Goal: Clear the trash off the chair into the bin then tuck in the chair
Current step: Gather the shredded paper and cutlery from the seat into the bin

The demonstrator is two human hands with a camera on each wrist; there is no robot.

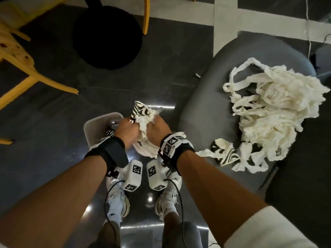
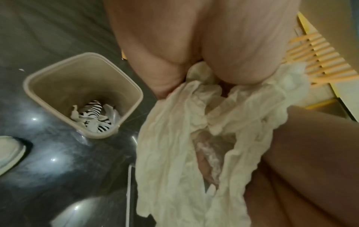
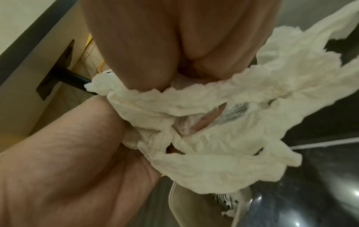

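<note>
Both hands hold one bundle of white tissue strips (image 1: 143, 126) with a black-and-white striped scrap (image 1: 138, 109) sticking out on top. My left hand (image 1: 128, 130) and right hand (image 1: 157, 127) grip it from either side, just above the beige bin (image 1: 93, 122) on the floor. In the left wrist view the bin (image 2: 38, 79) holds striped and white scraps (image 2: 93, 116), and tissue (image 2: 174, 138) hangs from my fingers. A large heap of white tissue strips (image 1: 272, 113) and a striped scrap (image 1: 224, 154) lie on the grey chair (image 1: 206, 108) seat.
A black round table base (image 1: 107, 38) stands beyond the bin. A yellow wooden chair (image 1: 26, 72) is at the left. My white shoes (image 1: 116, 199) stand right behind the bin. Dark glossy floor (image 1: 53, 131) surrounds everything.
</note>
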